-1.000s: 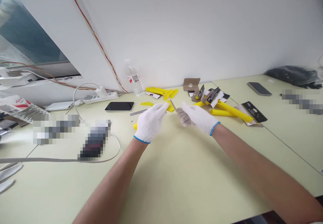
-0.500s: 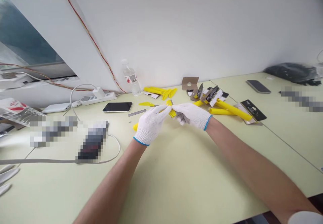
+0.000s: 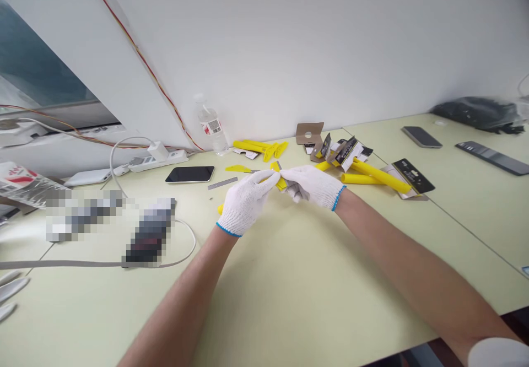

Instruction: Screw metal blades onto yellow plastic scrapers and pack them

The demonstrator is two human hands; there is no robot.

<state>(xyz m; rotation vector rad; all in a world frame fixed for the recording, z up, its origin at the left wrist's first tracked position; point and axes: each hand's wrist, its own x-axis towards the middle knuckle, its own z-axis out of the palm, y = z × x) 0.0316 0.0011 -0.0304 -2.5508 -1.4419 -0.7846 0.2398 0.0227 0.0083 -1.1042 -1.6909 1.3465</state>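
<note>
Both hands wear white knit gloves with blue cuffs and meet at a yellow scraper (image 3: pixel 280 183). My left hand (image 3: pixel 247 200) is closed around its handle, whose yellow end pokes out beside the wrist. My right hand (image 3: pixel 309 185) pinches the scraper's head; a grey blade edge shows above it, and the fingertips partly hide the head. Just beyond my left hand lie a loose flat blade (image 3: pixel 222 183) and a yellow piece with a metal part (image 3: pixel 238 168). More yellow scrapers (image 3: pixel 258 147) rest behind them, near the wall.
Yellow handles (image 3: pixel 382 178) and opened card packaging (image 3: pixel 346 152) are heaped right of my hands. A water bottle (image 3: pixel 212 128) stands against the wall. Phones (image 3: pixel 190 174) lie left and right, and a white cable (image 3: pixel 193 235) loops over the left side of the table (image 3: pixel 281 290).
The head view has shifted slightly. Both hands keep the same grip on the scraper, with hardly any visible movement of the fingers.
</note>
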